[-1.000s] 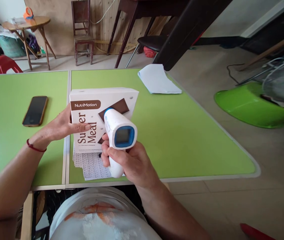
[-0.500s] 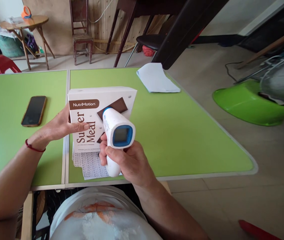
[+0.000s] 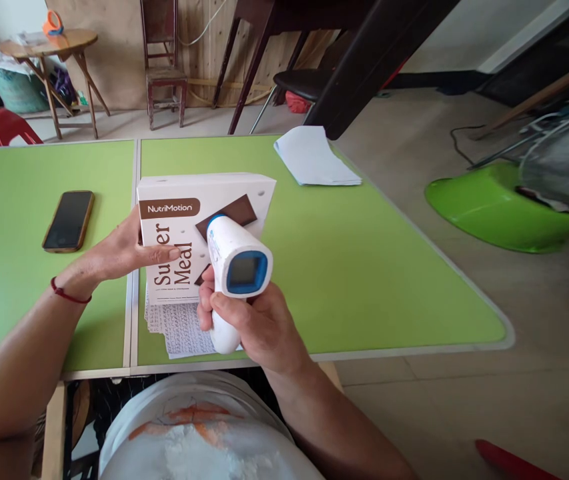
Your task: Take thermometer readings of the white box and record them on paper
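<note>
Right hand point(image 3: 267, 323) wraps the thermometer gun point(image 3: 225, 248) and left hand point(image 3: 114, 250) clasps the box point(image 3: 189, 230) by its left side, over written sheets point(image 3: 189, 331) near on the tabletop point(image 3: 364, 280). Neither has visibly shifted, so the aim at the box stays steady; white papers point(image 3: 314, 157) lie far right.

A white, brown-printed box point(image 3: 191, 230) is held front outward; a white, blue-rimmed thermometer gun point(image 3: 238, 267) points at it.
</note>
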Available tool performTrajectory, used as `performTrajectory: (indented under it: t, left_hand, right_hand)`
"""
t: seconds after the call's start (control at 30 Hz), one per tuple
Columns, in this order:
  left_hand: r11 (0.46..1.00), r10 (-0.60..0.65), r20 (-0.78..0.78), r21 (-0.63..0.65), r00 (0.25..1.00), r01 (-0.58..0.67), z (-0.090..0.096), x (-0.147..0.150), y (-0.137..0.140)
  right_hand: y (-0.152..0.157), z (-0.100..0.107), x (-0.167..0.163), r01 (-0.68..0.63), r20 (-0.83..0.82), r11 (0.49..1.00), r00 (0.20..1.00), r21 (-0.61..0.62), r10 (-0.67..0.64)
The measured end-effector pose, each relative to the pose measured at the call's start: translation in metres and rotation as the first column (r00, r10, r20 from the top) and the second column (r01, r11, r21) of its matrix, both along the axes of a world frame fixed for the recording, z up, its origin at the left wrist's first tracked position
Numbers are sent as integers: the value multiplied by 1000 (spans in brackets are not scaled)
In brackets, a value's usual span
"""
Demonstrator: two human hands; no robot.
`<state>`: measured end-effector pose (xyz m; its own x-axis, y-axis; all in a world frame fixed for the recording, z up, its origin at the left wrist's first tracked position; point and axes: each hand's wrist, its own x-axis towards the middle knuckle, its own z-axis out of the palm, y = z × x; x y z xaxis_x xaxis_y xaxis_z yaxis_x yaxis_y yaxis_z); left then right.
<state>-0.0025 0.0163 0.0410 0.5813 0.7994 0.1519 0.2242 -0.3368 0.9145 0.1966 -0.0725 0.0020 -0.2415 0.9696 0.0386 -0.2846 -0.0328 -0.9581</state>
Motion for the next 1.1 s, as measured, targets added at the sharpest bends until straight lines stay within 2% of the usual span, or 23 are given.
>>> performTrajectory:
  t: [0.23,0.7,0.93,1.1]
  left_hand:
    - [1000,12,-6,1,1000,-12,0,0,0]
    - [998,-46,25,-47,999,48,-3,-2,3]
    - [999,-28,0,-39,1000,28,-4,-3,3]
    - [996,-70,19,-46,997,71,-4,-3,6]
  right_hand:
    - [-1,-3,1,-3,-6,1000,1000,-22,3]
    - [-1,-4,1,2,-29,997,1000,-82,-5]
    - [-1,-6,0,-6,-32,996,999,-85,4]
    - [0,-8,1,-15,-47,998,999,-69,12]
